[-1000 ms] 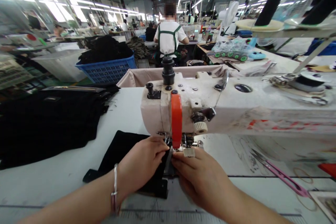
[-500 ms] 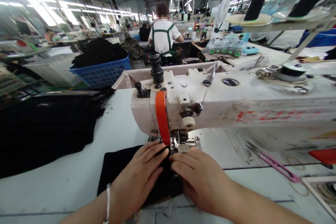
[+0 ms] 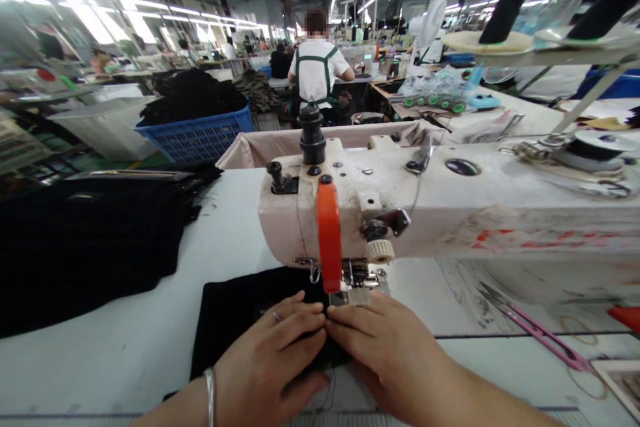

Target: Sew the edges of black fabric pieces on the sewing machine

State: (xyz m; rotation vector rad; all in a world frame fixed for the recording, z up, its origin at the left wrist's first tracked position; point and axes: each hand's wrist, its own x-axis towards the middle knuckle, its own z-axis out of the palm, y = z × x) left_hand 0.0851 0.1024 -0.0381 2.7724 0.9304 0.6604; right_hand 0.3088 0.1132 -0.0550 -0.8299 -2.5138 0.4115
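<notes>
Taking the meeting fingertips as the centre of the dial, with 12 o'clock straight ahead, the flat black fabric piece (image 3: 227,313) lies on the smooth white tabletop (image 3: 143,347), beneath both hands. Most of its visible surface spreads from 9 to 12 o'clock, beyond and beside the left hand (image 3: 273,360); its edge at 12 o'clock reaches the needle area of the off-white metal sewing machine (image 3: 440,213).

The left hand lies palm down over the fabric, fingers stretched out and close together, thumb set apart toward 6 o'clock, with nothing visibly grasped. It wears a thin silver ring (image 3: 277,316) and a silver bangle (image 3: 209,397). The right hand (image 3: 393,347) is also palm down, its fingers lightly bent and their tips on the fabric's right part, almost meeting the left fingertips. Its thumb and underside are hidden, so whether it pinches the cloth is impossible to say.

Just beyond the fingertips at 12 o'clock hangs the curved orange guard (image 3: 329,237) on the machine's head. A small pale block (image 3: 359,296) sits at 1 o'clock, right by the right fingers. Well apart at 9 to 10 o'clock rests a thick stack of black cloth (image 3: 90,247); at 3 o'clock lie the pink-handled metal snips (image 3: 545,333).
</notes>
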